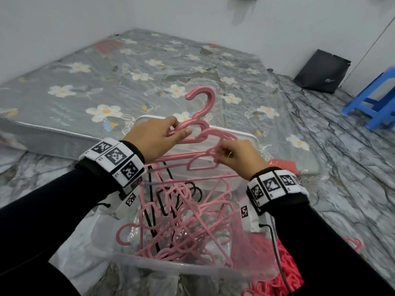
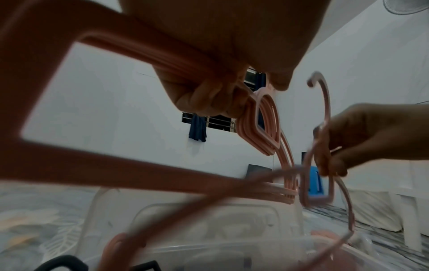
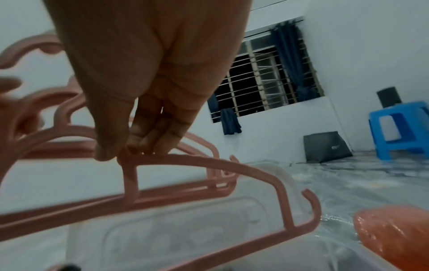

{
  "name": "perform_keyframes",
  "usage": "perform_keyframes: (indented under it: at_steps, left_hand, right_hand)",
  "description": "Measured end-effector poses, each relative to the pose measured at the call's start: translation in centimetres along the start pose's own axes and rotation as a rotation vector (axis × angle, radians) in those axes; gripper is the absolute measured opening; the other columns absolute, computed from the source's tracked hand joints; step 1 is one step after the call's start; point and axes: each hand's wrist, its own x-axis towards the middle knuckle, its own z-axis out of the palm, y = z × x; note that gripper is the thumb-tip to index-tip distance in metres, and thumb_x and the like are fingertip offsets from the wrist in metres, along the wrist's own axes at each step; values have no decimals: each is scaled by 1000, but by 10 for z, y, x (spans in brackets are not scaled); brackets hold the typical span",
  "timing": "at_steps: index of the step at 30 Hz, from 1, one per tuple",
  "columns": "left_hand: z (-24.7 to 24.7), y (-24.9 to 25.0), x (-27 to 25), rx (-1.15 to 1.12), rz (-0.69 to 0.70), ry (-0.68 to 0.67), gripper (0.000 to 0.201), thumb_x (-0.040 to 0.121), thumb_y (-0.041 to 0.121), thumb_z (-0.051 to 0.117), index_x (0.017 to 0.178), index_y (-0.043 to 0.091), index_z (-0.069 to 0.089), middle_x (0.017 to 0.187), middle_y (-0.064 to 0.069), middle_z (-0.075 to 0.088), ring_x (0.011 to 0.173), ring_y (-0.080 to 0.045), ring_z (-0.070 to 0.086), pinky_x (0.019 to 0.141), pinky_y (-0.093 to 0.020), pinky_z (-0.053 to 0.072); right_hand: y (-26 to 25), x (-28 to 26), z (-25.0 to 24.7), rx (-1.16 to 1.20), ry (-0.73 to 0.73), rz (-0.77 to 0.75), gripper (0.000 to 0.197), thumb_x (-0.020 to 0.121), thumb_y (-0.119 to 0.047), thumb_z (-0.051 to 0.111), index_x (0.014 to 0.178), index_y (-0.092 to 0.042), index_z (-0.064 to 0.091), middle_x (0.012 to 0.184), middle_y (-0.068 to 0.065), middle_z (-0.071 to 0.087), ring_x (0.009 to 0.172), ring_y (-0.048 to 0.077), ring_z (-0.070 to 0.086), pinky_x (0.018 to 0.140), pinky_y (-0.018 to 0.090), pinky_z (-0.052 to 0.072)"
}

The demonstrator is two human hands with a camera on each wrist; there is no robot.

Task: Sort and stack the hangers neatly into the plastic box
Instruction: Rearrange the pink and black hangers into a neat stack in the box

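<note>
Sorting is under way: left hand (image 1: pixel 152 138) grips the pink hanger bundle (image 1: pixel 199 116); at 4 o'clock, right hand (image 1: pixel 237 155) pinches a single pink hanger (image 3: pixel 204 161), which likely needs aligning hook-to-hook next.

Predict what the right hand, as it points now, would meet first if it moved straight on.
Probably the bundle of pink hangers gripped by the left hand; the right hand points up-left toward it, though depth is unclear.
</note>
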Motion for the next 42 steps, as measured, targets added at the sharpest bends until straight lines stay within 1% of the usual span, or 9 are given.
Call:
perform_keyframes:
  at_steps: [4,8,16,22,24,28,32,36,42]
  left_hand:
    - [2,3,-3,-94,14,-30,57,81,78,24,82,29,53,72,5,54,70,-15,52,59,-31,36]
    - [5,9,-4,-102,5,-138,60,70,86,37,86,29,49,72,6,59,68,-13,57,67,-34,45]
    - [13,14,-3,113,45,-115,31,88,57,46,93,26,50,73,3,61,70,-19,56,63,-32,43]
    - [13,9,-2,171,-13,-78,29,86,53,48,82,25,56,64,4,58,61,-14,54,55,-28,39]
    - [9,6,0,198,-41,-38,29,86,52,48,74,26,54,62,4,56,58,-11,51,50,-26,32]
    - [2,2,4,201,-47,36,33,83,57,52,68,28,49,71,4,58,64,-14,52,48,-22,24]
    - [2,3,5,174,-36,44,30,81,51,54,64,29,45,73,2,61,68,-18,53,49,-21,24]
    - [5,5,4,128,-40,39,29,80,45,56,61,28,43,71,4,57,59,-7,48,48,-23,24]
    - [6,4,4,126,-27,45,27,82,45,56,63,31,42,70,6,57,59,-3,45,50,-20,23]
  right_hand:
    - [-2,-2,-15,163,149,33,8,78,-9,74,80,-11,66,67,-11,61,62,-3,57,62,6,43]
    - [-6,-1,-18,182,224,14,7,78,-11,75,80,-10,68,67,-12,62,60,-9,55,62,5,42]
    - [-9,3,-7,177,219,-18,6,82,-14,72,84,-8,71,76,2,70,72,16,65,71,35,53]
    - [5,-1,15,266,306,32,16,81,-14,70,81,-14,54,69,-8,57,61,6,54,60,16,47]
    - [13,-1,24,170,210,40,15,82,-17,68,76,-16,55,67,-8,55,61,7,51,59,22,44]
    - [3,-5,69,-200,-310,-60,9,88,-18,56,87,-13,63,89,0,63,81,19,59,74,35,50]
    - [-25,-12,130,-550,-670,-379,23,90,0,50,109,-5,62,107,12,63,98,31,60,78,41,54]
    - [-45,-22,170,-671,-782,-575,29,92,-3,51,120,-5,58,119,11,60,108,29,58,83,44,54]
    - [-43,-25,191,-720,-869,-444,29,98,-5,41,120,-4,58,121,12,61,111,32,58,85,45,52]
